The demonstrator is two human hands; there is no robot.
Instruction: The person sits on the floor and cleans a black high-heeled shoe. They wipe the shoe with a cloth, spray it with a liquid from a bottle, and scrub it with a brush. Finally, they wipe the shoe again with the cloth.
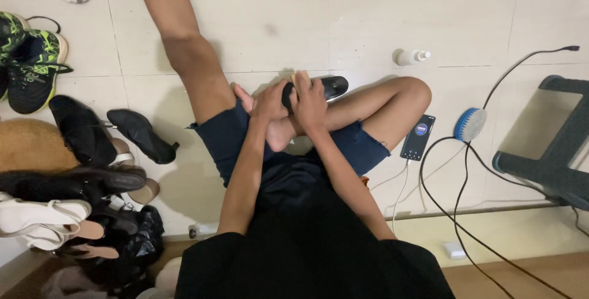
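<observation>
**A:** so what's going on mid-frame? Looks like someone sitting on the tiled floor [368, 11], 1 leg stretched to the upper left, the other folded.

**B:** yep. Both hands are on a black shoe [328, 85] just above centre, resting over the folded leg. Left hand [270, 101] is wrapped around its near end, right hand [311, 104] is closed on a small tan thing [300, 79] pressed against the shoe, can't tell if it's a sponge or a cloth.

**A:** other stuff?

**B:** phone [418, 137] on the floor right of the knee, cable plugged in. Blue brush [470, 124] just beside it, small white bottle [410, 57] lying above. Pile of shoes [73, 170] down the left edge, green sneakers [30, 60] upper left.
</observation>
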